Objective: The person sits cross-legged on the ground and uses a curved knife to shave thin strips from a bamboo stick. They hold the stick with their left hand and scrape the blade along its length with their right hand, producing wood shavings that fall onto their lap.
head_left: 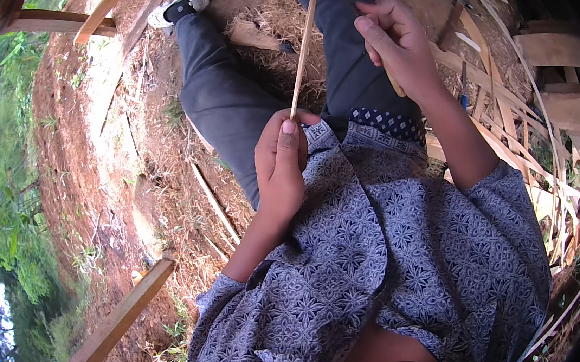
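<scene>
A thin, pale wooden stick (305, 45) slants up and away from my left hand (281, 161). My thumb lies along its near end, with the fingers curled beneath. To the right, above my thigh, my right hand (396, 42) is closed round a knife with a wooden handle (394, 84), whose butt sticks out below the palm. Its dark blade is hard to make out against my dark trousers (356, 68). The stick and my right hand are apart.
Split wood strips (502, 116) lie heaped on the right, beside stacked boards (559, 50). Shavings and a wood chunk (252, 35) lie on the ground between my legs. A wooden beam (108, 334) stands at lower left, with an earth slope (87, 202) beyond.
</scene>
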`<state>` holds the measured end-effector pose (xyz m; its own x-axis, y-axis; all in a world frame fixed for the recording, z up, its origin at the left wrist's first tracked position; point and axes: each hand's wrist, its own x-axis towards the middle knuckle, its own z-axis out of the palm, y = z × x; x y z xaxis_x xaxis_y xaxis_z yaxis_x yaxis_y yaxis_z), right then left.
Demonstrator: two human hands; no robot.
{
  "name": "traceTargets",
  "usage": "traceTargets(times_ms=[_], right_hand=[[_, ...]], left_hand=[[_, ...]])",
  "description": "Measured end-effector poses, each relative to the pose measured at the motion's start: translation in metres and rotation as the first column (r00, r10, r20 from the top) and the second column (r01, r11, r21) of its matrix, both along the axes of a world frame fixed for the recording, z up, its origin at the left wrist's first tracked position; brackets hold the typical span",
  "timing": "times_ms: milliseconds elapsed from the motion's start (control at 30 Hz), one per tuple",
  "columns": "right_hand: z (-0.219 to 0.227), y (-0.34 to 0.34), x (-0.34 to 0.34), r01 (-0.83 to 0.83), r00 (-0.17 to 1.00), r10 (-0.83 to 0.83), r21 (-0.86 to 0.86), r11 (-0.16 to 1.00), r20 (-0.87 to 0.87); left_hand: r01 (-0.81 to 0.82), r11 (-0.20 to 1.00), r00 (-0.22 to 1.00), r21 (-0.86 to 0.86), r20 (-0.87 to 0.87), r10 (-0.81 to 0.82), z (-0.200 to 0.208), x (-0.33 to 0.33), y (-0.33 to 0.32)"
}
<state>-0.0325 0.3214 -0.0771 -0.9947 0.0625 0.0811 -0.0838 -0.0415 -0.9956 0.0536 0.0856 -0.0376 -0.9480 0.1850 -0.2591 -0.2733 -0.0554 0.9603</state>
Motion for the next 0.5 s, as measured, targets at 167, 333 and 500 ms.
traceTargets(times_ms=[167, 333, 500], right_hand=[[0.014, -0.024, 0.029, -0.228, 0.969, 0.230, 0.030, 0.973, -0.090], [0.014, -0.030, 0.036, -0.310, 0.940, 0.325, 0.136, 0.941, -0.106], [0.011, -0.030, 0.036, -0.323, 0.940, 0.334, 0.135, 0.937, -0.065]], left_hand=[[-0.090, 0.993, 0.992, 0.081, 0.092, 0.083, 0.002, -0.001, 0.001], [-0.080, 0.981, 0.996, 0.176, 0.055, 0.071, -0.004, -0.002, 0.002], [-0.062, 0.986, 0.998, 0.152, -0.003, 0.063, -0.004, -0.001, 0.005]])
